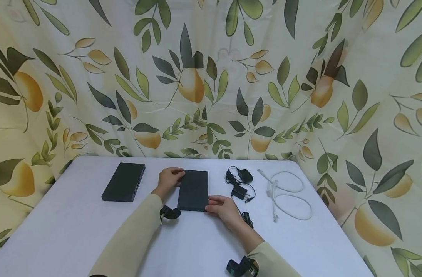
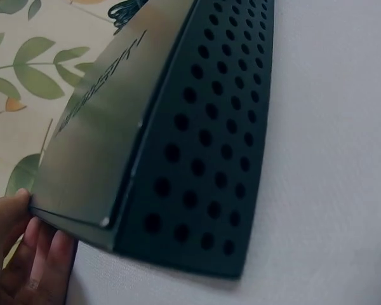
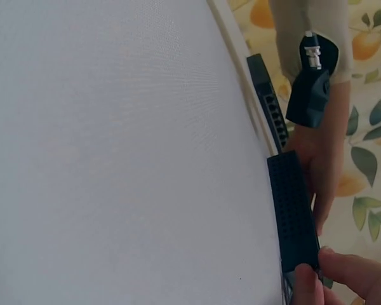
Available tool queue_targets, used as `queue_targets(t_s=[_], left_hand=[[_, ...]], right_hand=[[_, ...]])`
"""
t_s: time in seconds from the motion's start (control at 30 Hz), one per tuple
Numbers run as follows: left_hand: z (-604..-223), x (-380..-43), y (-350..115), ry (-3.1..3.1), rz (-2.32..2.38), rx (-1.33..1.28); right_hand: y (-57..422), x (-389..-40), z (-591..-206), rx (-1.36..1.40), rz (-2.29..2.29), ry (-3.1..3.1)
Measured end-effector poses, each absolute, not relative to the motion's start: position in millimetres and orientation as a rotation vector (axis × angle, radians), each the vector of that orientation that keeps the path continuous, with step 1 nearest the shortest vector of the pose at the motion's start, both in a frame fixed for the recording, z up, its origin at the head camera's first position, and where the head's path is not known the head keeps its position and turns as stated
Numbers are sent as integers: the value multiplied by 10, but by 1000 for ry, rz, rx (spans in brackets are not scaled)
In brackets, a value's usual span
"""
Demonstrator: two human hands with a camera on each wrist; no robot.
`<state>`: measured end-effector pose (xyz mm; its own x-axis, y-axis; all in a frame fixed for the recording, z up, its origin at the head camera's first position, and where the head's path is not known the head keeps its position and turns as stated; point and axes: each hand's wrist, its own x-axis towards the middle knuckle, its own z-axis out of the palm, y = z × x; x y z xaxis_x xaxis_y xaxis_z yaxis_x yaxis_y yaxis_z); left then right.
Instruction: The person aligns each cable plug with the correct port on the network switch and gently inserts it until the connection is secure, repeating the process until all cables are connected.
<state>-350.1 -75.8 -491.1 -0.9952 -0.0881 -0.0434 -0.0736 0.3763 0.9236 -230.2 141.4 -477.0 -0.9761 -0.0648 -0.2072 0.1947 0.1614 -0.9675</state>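
On my head feed, the left hand (image 1: 170,179) pinches the flat black box (image 1: 193,191) by its far left corner; the right hand (image 1: 225,209) pinches it near the near right corner. I see it between a ported black device (image 1: 124,182) on the left and power adapters (image 1: 245,176), then a white cable (image 1: 305,207), on the right.
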Motion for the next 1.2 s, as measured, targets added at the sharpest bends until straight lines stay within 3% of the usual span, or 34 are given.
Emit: queue_targets(t_s=[0.47,1.2], left_hand=[[-4943,-3507,-849,-2567,-1798,233],[-5038,-3166,-1073,-2268,-1828,368]], right_hand=[[1404,-2366,-4702,157,-1890,2274],[1497,-2895,-4762,348,-2023,2242]])
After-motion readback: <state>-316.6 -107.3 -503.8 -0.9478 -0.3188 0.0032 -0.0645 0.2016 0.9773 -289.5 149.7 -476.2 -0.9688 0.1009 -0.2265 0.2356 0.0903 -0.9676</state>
